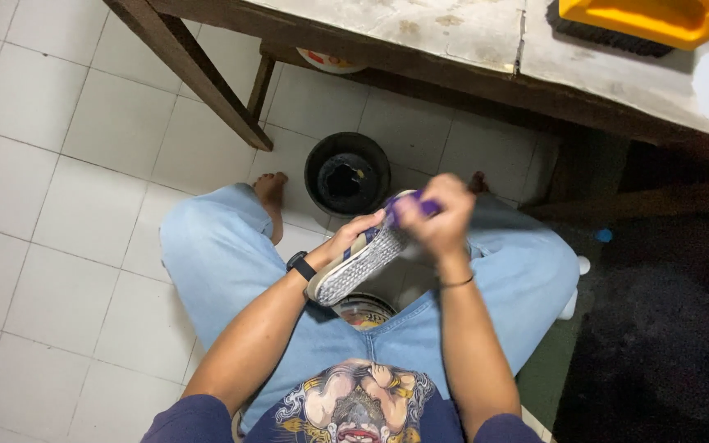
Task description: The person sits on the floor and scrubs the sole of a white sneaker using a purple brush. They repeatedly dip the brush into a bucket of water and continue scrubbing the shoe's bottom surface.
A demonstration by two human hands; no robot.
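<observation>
Over the lap, left hand and right hand grip a shoe.

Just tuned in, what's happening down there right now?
A person sits over a white tiled floor in light blue jeans, holding a shoe sole-up above their lap. The left hand grips the shoe from the side, a black watch on that wrist. The right hand is closed over the purple toe end. A dark round bucket stands on the floor between the feet, and an orange brush lies on the worn table ahead.
</observation>
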